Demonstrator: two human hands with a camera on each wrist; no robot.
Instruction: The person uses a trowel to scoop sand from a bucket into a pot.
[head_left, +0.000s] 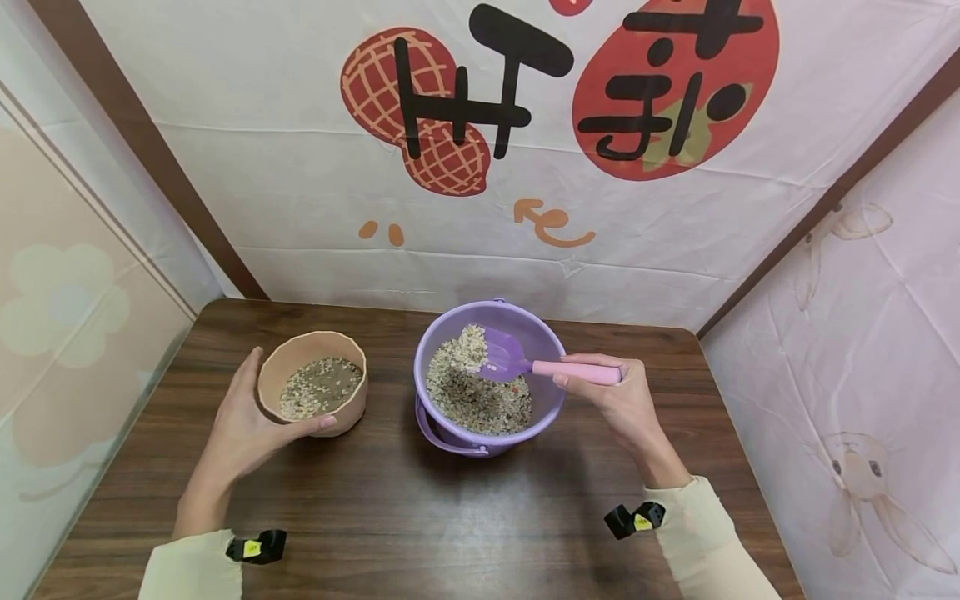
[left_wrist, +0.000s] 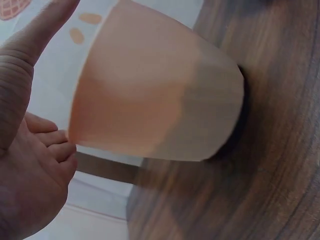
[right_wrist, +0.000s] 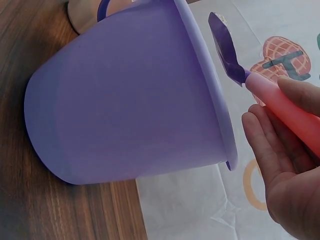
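My left hand [head_left: 247, 425] holds a peach-coloured faceted pot [head_left: 354, 410], thumb along the near side and fingers at the left wall. Pale speckled granules [head_left: 318, 385] cover part of its floor. To its right stands a purple bucket [head_left: 480, 312], partly filled with similar granules [head_left: 480, 408]. The pink handle of a toy shovel [head_left: 577, 371] is gripped by my right hand [head_left: 624, 402] at the bucket's right rim. Its purple blade, carrying a heap of pale granules, is over the bucket opening. In the right wrist view, the blade shows beyond the bucket's rim.
Pot and bucket stand on a dark wooden table [head_left: 390, 533]. The bucket's handle [head_left: 442, 442] hangs down at its near left. Behind the table hangs a white printed cloth [head_left: 300, 192]; another cloth with a rabbit [head_left: 855, 467] is at the right.
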